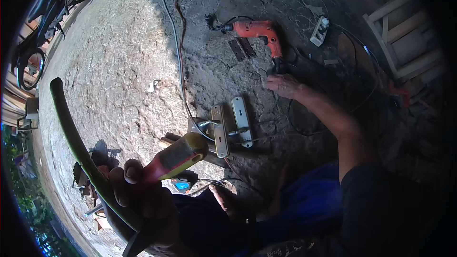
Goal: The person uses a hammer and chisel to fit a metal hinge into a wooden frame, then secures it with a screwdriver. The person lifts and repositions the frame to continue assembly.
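In my left hand (143, 190), closed at the lower left, is a tool with a red and yellow handle (173, 159) with a dark grip. Its working end is hidden. A long, curved green bar (76, 135) also runs through this hand; its kind cannot be made out. My right hand (284, 86) reaches down to the ground, fingers curled together, just below the grip of an orange power drill (259, 31). The drill lies on its side, its cord running down by that hand. Whether the fingers pinch the cord is unclear. Two metal door handle plates (220, 133) lie between my hands.
Dark hinges (242, 49) lie below the drill. A white power strip (319, 32) rests at the upper right, near wooden frames (404, 28). A grey cable (173, 28) crosses the rough ground. A bicycle (33, 66) stands far left. A dark tool with a blue face (182, 184) lies near my foot.
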Motion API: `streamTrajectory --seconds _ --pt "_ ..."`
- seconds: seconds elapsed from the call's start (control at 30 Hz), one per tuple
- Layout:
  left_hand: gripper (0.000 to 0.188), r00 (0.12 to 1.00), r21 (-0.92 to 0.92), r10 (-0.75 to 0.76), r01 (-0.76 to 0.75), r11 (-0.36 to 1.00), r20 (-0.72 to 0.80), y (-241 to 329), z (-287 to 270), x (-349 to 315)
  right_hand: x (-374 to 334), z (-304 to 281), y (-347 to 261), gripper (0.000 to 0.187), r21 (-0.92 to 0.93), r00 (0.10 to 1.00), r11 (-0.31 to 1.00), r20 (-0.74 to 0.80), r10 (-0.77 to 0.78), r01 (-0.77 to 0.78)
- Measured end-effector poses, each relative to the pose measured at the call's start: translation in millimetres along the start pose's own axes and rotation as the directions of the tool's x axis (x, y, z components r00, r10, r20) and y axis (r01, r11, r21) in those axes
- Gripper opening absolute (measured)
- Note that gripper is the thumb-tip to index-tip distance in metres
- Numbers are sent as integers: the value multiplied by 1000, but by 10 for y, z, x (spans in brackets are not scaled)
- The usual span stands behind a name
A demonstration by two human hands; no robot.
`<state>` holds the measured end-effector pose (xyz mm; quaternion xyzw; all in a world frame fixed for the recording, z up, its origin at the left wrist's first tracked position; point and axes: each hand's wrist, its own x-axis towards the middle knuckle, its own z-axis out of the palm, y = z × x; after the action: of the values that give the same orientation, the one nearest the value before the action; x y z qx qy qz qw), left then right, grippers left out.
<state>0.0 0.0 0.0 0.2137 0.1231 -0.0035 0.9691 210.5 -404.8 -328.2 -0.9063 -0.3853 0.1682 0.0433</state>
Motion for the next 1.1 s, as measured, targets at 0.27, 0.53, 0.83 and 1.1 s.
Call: streamTrajectory --seconds 0.27,0.53,0.83,1.1 --pt "30 997 -37 -70 70 997 19 79 19 -89 122 24 -302 8 438 916 898 -349 198 -27" --pt "33 1000 23 12 -12 1000 -9 -58 189 -92 -88 -454 -102 16 962 851 -225 244 465 -152" --pt "33 999 4 0 0 1000 -45 -45 87 -75 136 -701 402 19 446 814 826 -297 499 -344" --pt "34 998 79 62 -60 995 -12 -107 73 -65 210 -800 279 51 -75 796 792 -82 600 -606"
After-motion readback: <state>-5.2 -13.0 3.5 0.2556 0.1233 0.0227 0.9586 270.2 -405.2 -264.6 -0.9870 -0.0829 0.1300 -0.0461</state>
